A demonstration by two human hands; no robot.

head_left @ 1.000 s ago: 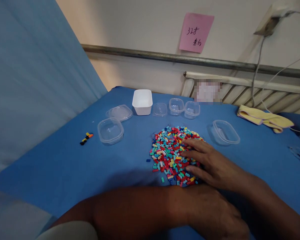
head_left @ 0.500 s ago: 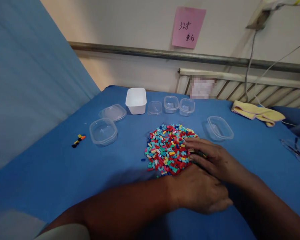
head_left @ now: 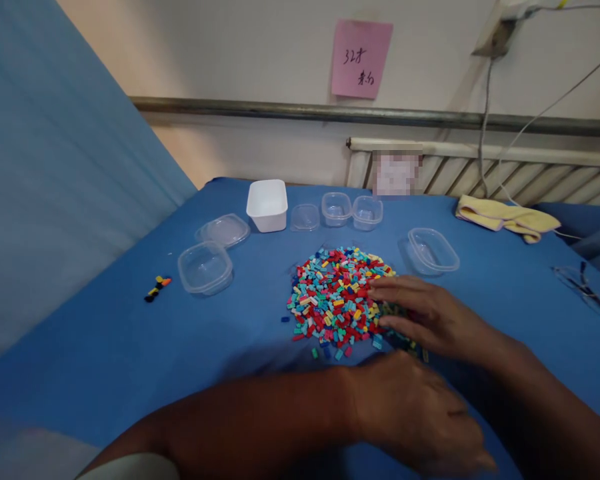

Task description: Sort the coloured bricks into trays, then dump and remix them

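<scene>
A heap of small colourful building bricks lies on the blue cloth in front of me. My right hand rests at the heap's right edge, its fingers stretched out and its thumb apart. Between that thumb and the fingers some bricks show in shadow. Coming across from the lower left, my left hand is below and near my right hand, back up and smeared by motion. Its fingers are mostly hidden, so I cannot make out anything in them. A few loose bricks lie along the near edge of the heap.
Clear plastic tubs stand at left, back and right, with a white tub behind. Flat lids lie near them. Black, yellow and orange pieces are far left; a yellow cloth and glasses lie right.
My left hand has moved down and to the right, away from the heap, uncovering loose bricks at its near edge. My right hand stays nearly in place. The view has shifted slightly.
</scene>
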